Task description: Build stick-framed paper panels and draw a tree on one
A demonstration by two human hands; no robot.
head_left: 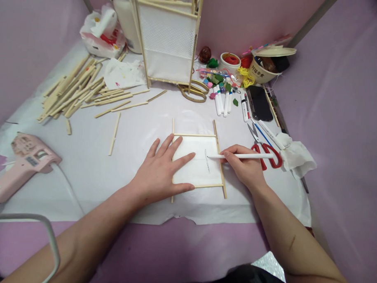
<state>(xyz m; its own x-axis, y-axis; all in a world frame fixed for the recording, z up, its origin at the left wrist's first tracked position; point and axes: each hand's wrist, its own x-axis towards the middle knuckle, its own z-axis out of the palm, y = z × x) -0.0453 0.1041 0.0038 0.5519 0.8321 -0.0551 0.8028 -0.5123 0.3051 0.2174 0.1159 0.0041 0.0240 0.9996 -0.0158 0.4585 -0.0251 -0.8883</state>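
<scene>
A small wooden-stick frame with a white panel (pixel 198 164) lies flat on the white sheet in front of me. My left hand (pixel 160 171) lies spread on the panel's left side, fingers flat and apart. My right hand (pixel 246 166) is closed round a white pen (pixel 241 156), whose tip touches the panel near its right stick. A short dark line (pixel 207 160) is drawn there.
Red-handled scissors (pixel 264 149) and a crumpled tissue (pixel 295 154) lie right of my right hand. Markers (pixel 222 100), a black phone (pixel 259 102), a bowl (pixel 264 68) and craft bits sit behind. A larger standing frame (pixel 168 39), loose sticks (pixel 78 89) and a pink glue gun (pixel 25 161) lie left.
</scene>
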